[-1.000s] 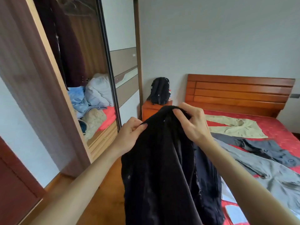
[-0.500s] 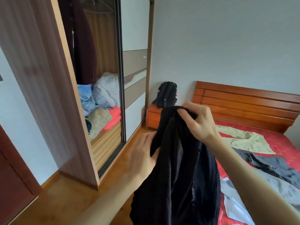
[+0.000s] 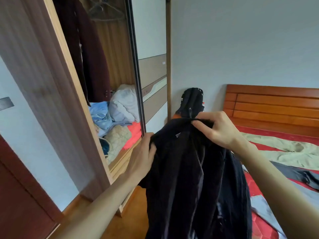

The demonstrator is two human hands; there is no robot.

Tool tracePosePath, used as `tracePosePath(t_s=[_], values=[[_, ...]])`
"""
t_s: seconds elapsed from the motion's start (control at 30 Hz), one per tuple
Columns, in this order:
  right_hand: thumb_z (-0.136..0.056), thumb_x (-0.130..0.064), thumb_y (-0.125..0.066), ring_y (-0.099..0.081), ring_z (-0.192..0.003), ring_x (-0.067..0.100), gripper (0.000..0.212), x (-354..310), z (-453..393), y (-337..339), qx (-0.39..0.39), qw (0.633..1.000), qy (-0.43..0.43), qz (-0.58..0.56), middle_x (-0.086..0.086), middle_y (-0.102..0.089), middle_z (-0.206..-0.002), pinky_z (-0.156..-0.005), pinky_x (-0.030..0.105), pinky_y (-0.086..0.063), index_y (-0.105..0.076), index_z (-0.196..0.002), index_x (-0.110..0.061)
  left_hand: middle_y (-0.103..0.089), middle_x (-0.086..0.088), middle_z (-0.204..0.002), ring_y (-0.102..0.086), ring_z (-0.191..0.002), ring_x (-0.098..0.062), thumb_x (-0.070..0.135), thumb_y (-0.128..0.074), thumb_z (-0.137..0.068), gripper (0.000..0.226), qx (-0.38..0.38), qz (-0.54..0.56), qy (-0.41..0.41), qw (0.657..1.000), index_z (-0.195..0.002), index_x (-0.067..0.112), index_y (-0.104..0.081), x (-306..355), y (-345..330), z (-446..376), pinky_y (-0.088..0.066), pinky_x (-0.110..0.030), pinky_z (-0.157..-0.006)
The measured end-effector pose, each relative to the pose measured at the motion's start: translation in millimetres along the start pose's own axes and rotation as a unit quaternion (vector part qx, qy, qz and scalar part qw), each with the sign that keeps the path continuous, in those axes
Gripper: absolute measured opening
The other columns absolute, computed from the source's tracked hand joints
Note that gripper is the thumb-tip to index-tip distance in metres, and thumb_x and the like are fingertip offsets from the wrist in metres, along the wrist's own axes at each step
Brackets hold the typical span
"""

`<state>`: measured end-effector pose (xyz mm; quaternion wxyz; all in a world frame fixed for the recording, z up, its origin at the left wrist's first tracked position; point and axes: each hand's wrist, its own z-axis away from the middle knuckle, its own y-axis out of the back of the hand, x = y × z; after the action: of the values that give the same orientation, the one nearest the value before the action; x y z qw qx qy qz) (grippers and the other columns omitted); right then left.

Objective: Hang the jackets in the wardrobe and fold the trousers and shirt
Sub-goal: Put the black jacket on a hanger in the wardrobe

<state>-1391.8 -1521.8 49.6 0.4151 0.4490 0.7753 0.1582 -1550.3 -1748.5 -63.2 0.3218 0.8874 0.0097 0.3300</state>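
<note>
Both of your hands are on the black jacket (image 3: 195, 169), which hangs in front of you between the open wardrobe (image 3: 110, 69) and the bed (image 3: 276, 135). Your right hand (image 3: 219, 130) has its grip pinched closed on the collar; your left hand (image 3: 143, 156) curls its grip round the shoulder edge. Keep the collar high, spread the shoulders, then reach for a bare hanger (image 3: 105, 12) on the wardrobe rail. It looks heavy, dark, faintly ribbed and limp, with a pale label near the neck. Trousers (image 3: 283, 149) lie spread on the bed, not yet folded.
</note>
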Motion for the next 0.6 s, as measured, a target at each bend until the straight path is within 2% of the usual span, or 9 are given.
tracePosePath(t_s=[0.07, 0.1, 0.17, 0.23, 0.33, 0.4, 0.47, 0.53, 0.6], values=[[-0.099, -0.017, -0.068, -0.059, -0.062, 0.011, 0.021, 13.0, -22.2, -5.9, 0.004, 1.000, 0.013, 0.016, -0.008, -0.064, -0.066, -0.059, 0.027, -0.045, -0.069, -0.077, -0.018, -0.063, 0.013, -0.107, -0.057, -0.098, 0.015, 0.017, -0.048, -0.107, 0.022, 0.040, -0.010, -0.001, 0.999, -0.127, 0.024, -0.053, -9.4, 14.3, -25.8, -0.041, -0.003, -0.081], [-0.098, -0.018, -0.070, -0.060, -0.062, 0.013, 0.020, 19.8, -32.5, -9.7, -0.002, 0.999, 0.027, 0.025, -0.009, -0.063, -0.065, -0.059, 0.027, -0.046, -0.069, -0.077, -0.016, -0.062, 0.017, -0.108, -0.057, -0.099, 0.016, 0.017, -0.049, -0.106, 0.022, 0.062, -0.018, -0.004, 0.998, -0.127, 0.024, -0.055, -14.2, 22.1, -37.7, -0.041, -0.003, -0.084], [-0.096, -0.023, -0.074, -0.061, -0.062, 0.011, 0.020, 33.1, -51.0, -18.1, -0.024, 0.996, 0.072, 0.037, -0.013, -0.063, -0.066, -0.060, 0.023, -0.046, -0.069, -0.078, -0.017, -0.065, 0.017, -0.108, -0.061, -0.097, 0.005, 0.023, -0.049, -0.102, 0.024, 0.098, -0.051, -0.010, 0.994, -0.124, 0.023, -0.060, -24.2, 38.7, -58.6, -0.046, -0.016, -0.086], [-0.097, -0.034, -0.074, -0.053, -0.057, 0.011, 0.031, 47.4, -67.0, -30.6, -0.043, 0.987, 0.130, 0.081, -0.012, -0.055, -0.064, -0.058, 0.024, -0.043, -0.063, -0.075, -0.015, -0.065, 0.010, -0.105, -0.061, -0.093, -0.009, 0.028, -0.047, -0.099, 0.026, 0.109, -0.105, -0.039, 0.988, -0.119, 0.021, -0.063, -32.2, 56.5, -75.0, -0.047, -0.025, -0.081], [-0.099, -0.047, -0.062, -0.040, -0.057, 0.018, 0.047, 68.4, -86.0, -52.4, -0.041, 0.970, 0.181, 0.160, -0.006, -0.044, -0.065, -0.052, 0.029, -0.036, -0.054, -0.073, -0.009, -0.051, 0.008, -0.106, -0.052, -0.096, -0.009, 0.017, -0.049, -0.098, 0.023, 0.049, -0.161, -0.094, 0.981, -0.117, 0.015, -0.062, -45.3, 79.7, -99.8, -0.040, -0.021, -0.082], [-0.101, -0.050, -0.056, -0.043, -0.059, 0.020, 0.046, 82.1, -98.3, -65.2, -0.027, 0.969, 0.179, 0.171, -0.008, -0.044, -0.067, -0.051, 0.032, -0.038, -0.051, -0.075, -0.012, -0.054, 0.006, -0.104, -0.054, -0.098, -0.016, 0.008, -0.049, -0.099, 0.019, -0.019, -0.186, -0.084, 0.979, -0.112, 0.014, -0.060, -52.4, 87.8, -115.5, -0.046, -0.033, -0.085], [-0.102, -0.052, -0.055, -0.050, -0.062, 0.027, 0.048, 93.4, -115.2, -76.3, -0.020, 0.976, 0.152, 0.153, -0.003, -0.050, -0.069, -0.053, 0.041, -0.046, -0.053, -0.079, -0.010, -0.057, 0.010, -0.088, -0.056, -0.084, -0.015, 0.009, -0.047, -0.101, 0.015, -0.065, -0.192, -0.037, 0.978, -0.105, 0.022, -0.054, -62.0, 91.9, -131.0, -0.048, -0.041, -0.075], [-0.101, -0.053, -0.055, -0.054, -0.066, 0.032, 0.048, 101.1, -135.3, -84.2, -0.013, 0.980, 0.131, 0.147, -0.001, -0.055, -0.070, -0.058, 0.045, -0.049, -0.058, -0.081, -0.010, -0.060, 0.018, -0.080, -0.059, -0.074, -0.006, 0.016, -0.045, -0.105, 0.017, -0.093, -0.154, 0.002, 0.984, -0.108, 0.032, -0.048, -76.7, 92.7, -143.9, -0.044, -0.031, -0.065], [-0.100, -0.053, -0.055, -0.047, -0.062, 0.032, 0.045, 106.8, -156.3, -90.4, 0.008, 0.982, 0.124, 0.142, -0.006, -0.046, -0.064, -0.054, 0.042, -0.045, -0.046, -0.074, -0.018, -0.064, 0.022, -0.092, -0.063, -0.086, 0.000, 0.022, -0.045, -0.109, 0.016, -0.107, -0.104, 0.010, 0.989, -0.117, 0.035, -0.047, -96.5, 91.6, -154.3, -0.047, -0.027, -0.074]])
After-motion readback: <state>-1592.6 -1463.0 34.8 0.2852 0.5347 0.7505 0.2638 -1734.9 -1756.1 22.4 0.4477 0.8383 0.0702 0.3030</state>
